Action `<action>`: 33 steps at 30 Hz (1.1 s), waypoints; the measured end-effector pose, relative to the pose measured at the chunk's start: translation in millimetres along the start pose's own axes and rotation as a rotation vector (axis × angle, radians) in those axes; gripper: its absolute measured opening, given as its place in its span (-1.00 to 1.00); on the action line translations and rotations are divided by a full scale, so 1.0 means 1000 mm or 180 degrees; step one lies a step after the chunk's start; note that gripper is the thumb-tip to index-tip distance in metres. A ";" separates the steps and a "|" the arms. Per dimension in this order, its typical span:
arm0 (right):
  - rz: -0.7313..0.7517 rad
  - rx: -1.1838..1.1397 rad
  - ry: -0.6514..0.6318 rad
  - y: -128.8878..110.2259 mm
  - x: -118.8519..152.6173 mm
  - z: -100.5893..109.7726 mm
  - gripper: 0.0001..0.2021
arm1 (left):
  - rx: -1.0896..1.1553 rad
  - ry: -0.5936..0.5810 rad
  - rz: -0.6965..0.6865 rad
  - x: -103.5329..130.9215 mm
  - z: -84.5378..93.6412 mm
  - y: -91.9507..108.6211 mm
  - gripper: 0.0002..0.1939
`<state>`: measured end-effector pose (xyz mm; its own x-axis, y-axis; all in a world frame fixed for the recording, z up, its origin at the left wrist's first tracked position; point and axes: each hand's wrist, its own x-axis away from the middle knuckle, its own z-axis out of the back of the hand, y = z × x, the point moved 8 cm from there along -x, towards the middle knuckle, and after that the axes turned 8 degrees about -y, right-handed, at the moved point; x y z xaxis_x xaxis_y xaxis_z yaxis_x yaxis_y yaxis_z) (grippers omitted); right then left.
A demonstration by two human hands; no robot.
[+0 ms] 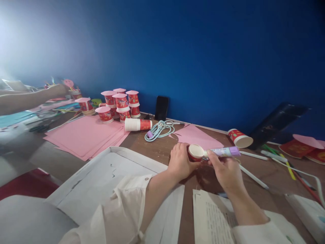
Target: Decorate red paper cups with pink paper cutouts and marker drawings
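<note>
A: What writing is seen nearest?
B: Lines of print are borne by the page (218, 217), too blurred to be read; part is covered by the right arm, and the bottom is cut off by the frame.
A: How are the hands posed?
B: The cup (196, 152) is clasped by the left hand (180, 161), curled round its side, over the brown table (144, 144); its pale end is turned up. By the right hand (227, 171), the tube (220, 152) is pinched between thumb and fingers, its tip at the cup's edge; whether contact is made cannot be told.
A: Can its label be read?
B: The small print cannot be made out.
A: And farther off?
B: Beyond the cable (159, 131), gold markings are carried by the stacked cups (145, 124), unreadable. Another person's arm (33, 99) is cut off at left.
</note>
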<state>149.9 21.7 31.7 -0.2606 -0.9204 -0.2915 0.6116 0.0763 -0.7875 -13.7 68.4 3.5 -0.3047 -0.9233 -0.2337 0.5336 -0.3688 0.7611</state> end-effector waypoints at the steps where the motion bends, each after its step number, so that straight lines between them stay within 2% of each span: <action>1: 0.0007 -0.0003 -0.0005 0.001 0.001 0.001 -0.64 | -0.0014 -0.0030 -0.0005 -0.001 0.000 0.000 -0.40; 6: -0.0347 0.0040 -0.0012 0.015 0.005 0.010 -0.61 | 0.0036 -0.0356 0.0062 0.002 0.008 0.002 -0.37; 10: -0.0288 -0.0134 0.0120 0.004 0.008 0.018 -0.56 | 0.0128 -0.0690 0.0072 0.007 0.012 0.008 -0.25; 14: -0.0001 -0.0326 -0.0023 -0.012 0.010 0.008 -0.63 | 0.0114 -0.0470 0.0128 0.008 0.010 0.008 -0.13; 19: 0.0036 -0.0318 -0.0038 -0.005 0.011 -0.001 -0.71 | -0.0148 -0.0294 -0.0041 0.005 0.000 0.011 -0.52; 22: 0.0031 -0.0223 -0.0054 0.000 0.010 -0.001 -0.72 | -0.0108 -0.0353 -0.0053 0.005 0.002 0.010 -0.56; 25: 0.0054 -0.0162 -0.0018 0.000 0.010 0.003 -0.71 | 0.0056 -0.0495 -0.0059 0.006 0.006 0.010 -0.45; 29: -0.0129 -0.0169 0.0062 0.000 0.010 0.011 -0.59 | 0.0270 -0.0817 -0.0010 0.009 0.007 0.010 -0.21; 33: -0.0123 -0.0326 0.0040 -0.007 0.009 0.010 -0.61 | 0.0285 -0.0677 0.0112 0.008 0.009 0.006 -0.05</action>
<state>150.7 8.6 40.3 -0.2923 -0.9185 -0.2662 0.5215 0.0802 -0.8494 -20.0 59.4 11.8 -0.4517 -0.8885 -0.0805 0.4777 -0.3171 0.8193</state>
